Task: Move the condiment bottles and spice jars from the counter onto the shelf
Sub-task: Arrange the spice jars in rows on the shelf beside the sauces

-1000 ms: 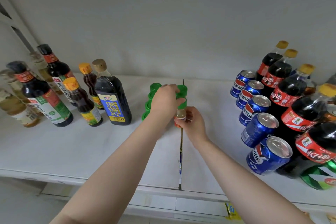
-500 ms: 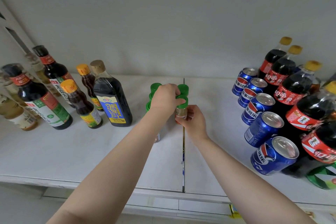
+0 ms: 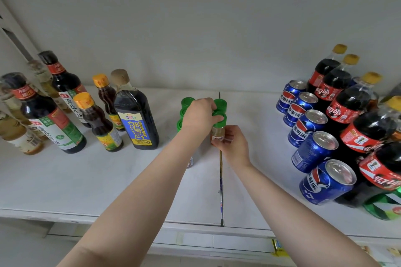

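Note:
Several small spice jars with green lids [image 3: 187, 103] stand clustered mid-shelf on the white shelf [image 3: 108, 175]. My left hand [image 3: 198, 118] lies over the cluster, fingers curled round the lid of the front jar [image 3: 218, 131]. My right hand [image 3: 233, 145] pinches that same jar's glass body from the right and below. Condiment bottles stand at the left: a large dark soy bottle with a blue label [image 3: 134, 115], two orange-capped bottles [image 3: 97, 123], and black-capped bottles [image 3: 43, 115].
Blue cola cans [image 3: 314, 149] and dark cola bottles with yellow caps [image 3: 347, 102] fill the right side of the shelf. A seam [image 3: 221, 180] runs front to back down the shelf's middle. A grey wall closes the back.
The view shifted slightly; both hands stay on the front green-lidded jar, which sits a little lower and closer to the shelf than before.

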{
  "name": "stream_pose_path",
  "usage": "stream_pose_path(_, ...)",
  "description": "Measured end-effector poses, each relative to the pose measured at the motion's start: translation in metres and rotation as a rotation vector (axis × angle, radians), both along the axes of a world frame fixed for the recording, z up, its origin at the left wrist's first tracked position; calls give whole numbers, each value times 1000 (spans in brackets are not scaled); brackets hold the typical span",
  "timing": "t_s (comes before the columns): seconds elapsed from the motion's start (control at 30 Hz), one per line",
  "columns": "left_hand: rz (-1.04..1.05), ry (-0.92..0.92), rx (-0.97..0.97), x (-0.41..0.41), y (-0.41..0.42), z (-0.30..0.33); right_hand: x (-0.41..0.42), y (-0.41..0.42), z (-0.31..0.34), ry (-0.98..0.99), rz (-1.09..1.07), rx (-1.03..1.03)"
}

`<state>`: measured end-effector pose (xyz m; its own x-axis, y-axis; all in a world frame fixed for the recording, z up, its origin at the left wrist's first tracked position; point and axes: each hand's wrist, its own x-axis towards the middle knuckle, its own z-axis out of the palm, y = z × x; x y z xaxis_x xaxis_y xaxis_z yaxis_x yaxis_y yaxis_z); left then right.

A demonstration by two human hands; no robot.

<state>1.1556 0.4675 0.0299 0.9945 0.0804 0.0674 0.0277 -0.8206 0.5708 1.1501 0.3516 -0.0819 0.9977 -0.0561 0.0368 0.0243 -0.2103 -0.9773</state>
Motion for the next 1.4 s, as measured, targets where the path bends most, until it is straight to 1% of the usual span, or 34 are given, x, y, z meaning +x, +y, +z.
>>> stream_pose_path(0.2,-31,-103,73,-16,0,1,-14,-6,2,-24,-61,-60)
stream_pose_path(0.37,-97,-203,47,-45,-8,-2,-39,-23,10,-23,-101,-93)
stream_pose_path(0.5,-111,-291,16,-88,-19,-13,-73,-39,21,-43,-59,-36)
stream_pose_path(0.63,-70,-336,5,-150,-30,-21,-117,-57,30,-83,54,-64)
stream_pose_path(0.87,127,-230,56,-277,-45,-47,-208,-82,26,-104,257,-259)
stream_pose_path(1.0,212,-160,128,-353,-32,-70,-258,-74,11,-162,420,-384)
stream_pose_path(1.13,345,31,197,-429,-1,-100,-307,-49,-6,-182,606,-544)
stream_pose_path(1.3,477,148,224,-522,43,-139,-365,0,-29,-163,823,-670)
stream_pose_path(1.4,541,199,181,-572,72,-161,-397,38,-44,-174,918,-747)
